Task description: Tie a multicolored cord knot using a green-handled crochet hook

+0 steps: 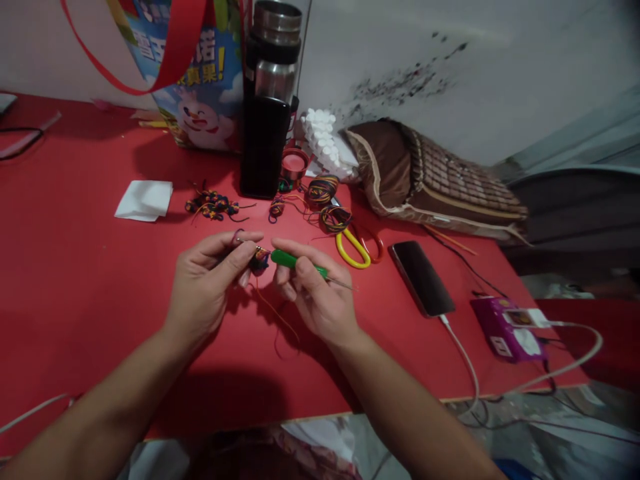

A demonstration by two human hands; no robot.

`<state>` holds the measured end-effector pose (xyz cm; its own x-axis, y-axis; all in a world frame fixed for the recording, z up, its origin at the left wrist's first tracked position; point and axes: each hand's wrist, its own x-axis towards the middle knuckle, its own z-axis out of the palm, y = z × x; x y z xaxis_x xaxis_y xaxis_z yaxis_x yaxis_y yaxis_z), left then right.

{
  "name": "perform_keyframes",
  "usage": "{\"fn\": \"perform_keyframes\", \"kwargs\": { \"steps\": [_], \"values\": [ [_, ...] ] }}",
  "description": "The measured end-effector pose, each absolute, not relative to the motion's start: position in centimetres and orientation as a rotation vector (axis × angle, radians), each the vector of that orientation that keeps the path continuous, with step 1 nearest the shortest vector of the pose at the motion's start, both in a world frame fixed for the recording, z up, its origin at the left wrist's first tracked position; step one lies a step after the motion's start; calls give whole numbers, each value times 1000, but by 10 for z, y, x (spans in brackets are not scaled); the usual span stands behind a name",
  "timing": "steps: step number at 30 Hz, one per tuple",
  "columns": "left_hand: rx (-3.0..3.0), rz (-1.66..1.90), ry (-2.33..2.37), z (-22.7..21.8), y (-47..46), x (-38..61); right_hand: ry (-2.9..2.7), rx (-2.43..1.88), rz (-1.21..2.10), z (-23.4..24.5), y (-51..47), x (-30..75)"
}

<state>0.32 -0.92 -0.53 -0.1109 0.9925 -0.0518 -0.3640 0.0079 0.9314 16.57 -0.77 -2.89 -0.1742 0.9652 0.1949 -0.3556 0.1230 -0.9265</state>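
Note:
Between thumb and fingers, my left hand [210,273] pinches a small crochet piece [260,261] of dark, orange and purple yarn. A purplish loop lies at its index finger. My right hand [320,287] is closed on a green-handled crochet hook [287,260]. One end of the green handle is close to the crochet piece, while a thin metal shaft sticks out toward the lower right. Whether the hook touches the yarn I cannot tell. From the piece an orange strand [277,313] hangs down to the red table [90,287].
Behind my hands lie finished-looking crochet bits [213,204], a yarn ball [323,190] and yellow-handled scissors [354,250]. A black phone [265,147] leans on a steel flask [277,27]. Rightward are a charging phone [421,277], a purple box [505,330] and a cushion [440,177].

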Motion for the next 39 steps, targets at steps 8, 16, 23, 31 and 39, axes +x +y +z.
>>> {"fn": "perform_keyframes", "kwargs": {
  "steps": [8,16,23,31,39],
  "values": [
    [931,1407,1046,-6,-12,3,-1015,-712,1493,-32,-1,166],
    [941,1374,1030,-7,-11,5,-878,-713,1656,-29,2,162],
    [935,1328,1015,-8,-13,5,-811,-684,1715,-25,1,162],
    [914,1307,985,-12,-11,6,-876,-669,1666,-29,3,163],
    [855,1284,992,-13,-11,6,-969,-719,1599,-34,1,165]
  ]
}}
